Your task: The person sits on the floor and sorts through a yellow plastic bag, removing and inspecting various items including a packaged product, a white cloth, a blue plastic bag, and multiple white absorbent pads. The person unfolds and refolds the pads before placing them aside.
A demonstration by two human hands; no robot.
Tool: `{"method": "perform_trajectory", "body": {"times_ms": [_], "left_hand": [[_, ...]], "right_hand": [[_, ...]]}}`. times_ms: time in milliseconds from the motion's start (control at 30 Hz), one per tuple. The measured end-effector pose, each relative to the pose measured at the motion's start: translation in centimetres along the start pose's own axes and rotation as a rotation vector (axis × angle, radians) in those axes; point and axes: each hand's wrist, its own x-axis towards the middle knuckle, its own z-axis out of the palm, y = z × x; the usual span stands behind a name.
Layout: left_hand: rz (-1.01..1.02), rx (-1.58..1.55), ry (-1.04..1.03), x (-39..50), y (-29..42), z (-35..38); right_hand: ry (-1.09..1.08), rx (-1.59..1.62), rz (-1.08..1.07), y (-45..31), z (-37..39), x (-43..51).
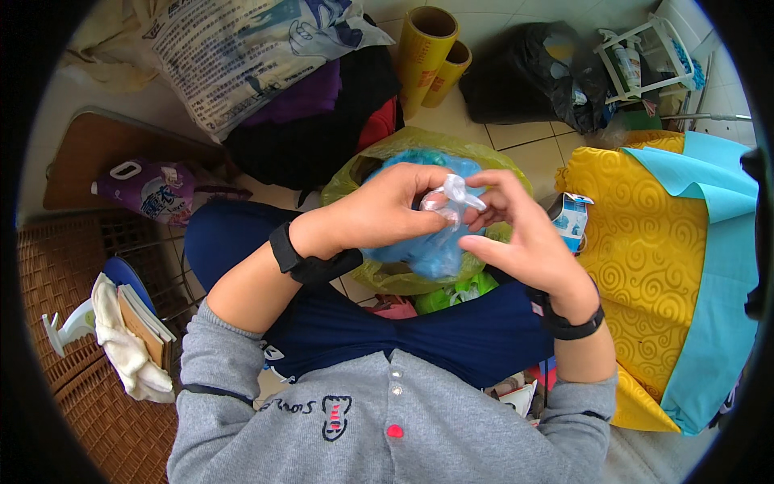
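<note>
My left hand [387,202] grips the neck of a clear plastic bag, and its white twisted knot [458,189] stands up past the thumb and fingers. Close on the other side of the knot is my right hand [529,236], its thumb apart from its bent fingers. Whether those fingertips touch the knot's loose end I cannot tell. Below both hands sits a yellow-green plastic bag [508,160] with its mouth spread wide. Blue plastic bags [438,260] fill it; my hands cover part of them.
A bright green bag [450,296] lies between my knees. Yellow cardboard tubes [426,39] and a black bin bag [520,78] stand behind. Yellow patterned fabric [641,260] with blue cloth [719,290] is at right. At left are a purple detergent bottle [157,190] and a wicker basket [66,308].
</note>
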Motion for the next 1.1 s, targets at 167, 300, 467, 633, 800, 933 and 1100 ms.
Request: {"method": "perform_trajectory", "body": {"times_ms": [167, 300, 467, 633, 800, 933, 1100], "left_hand": [[0.259, 0.448, 0.109, -0.1, 2.1, -1.0], [0.461, 0.284, 0.523, 0.6, 2.2, -2.2], [0.323, 0.074, 0.600, 0.5, 0.2, -3.3], [0.023, 0.316, 0.162, 1.3, -5.1, -2.6], [-0.079, 1.067, -0.194, 1.3, -11.5, -1.1], [-0.655, 1.408, -0.542, -0.2, -14.7, -1.8], [-0.824, 1.443, -0.590, -1.9, -15.7, -3.1]], "right_hand": [[0.102, 0.002, 0.018, 0.9, 1.3, 2.6], [0.325, 0.266, -0.238, -0.7, -1.8, 4.0], [0.573, 0.332, -0.405, -2.4, -6.7, 4.6], [0.617, -0.148, -0.385, 2.2, -11.2, 6.9], [0.686, -0.345, -0.025, 13.7, -13.0, 12.1], [0.737, -0.171, 0.350, 20.5, -11.3, 14.1], [0.740, -0.449, 0.039, 18.2, -4.6, 14.0]]}}
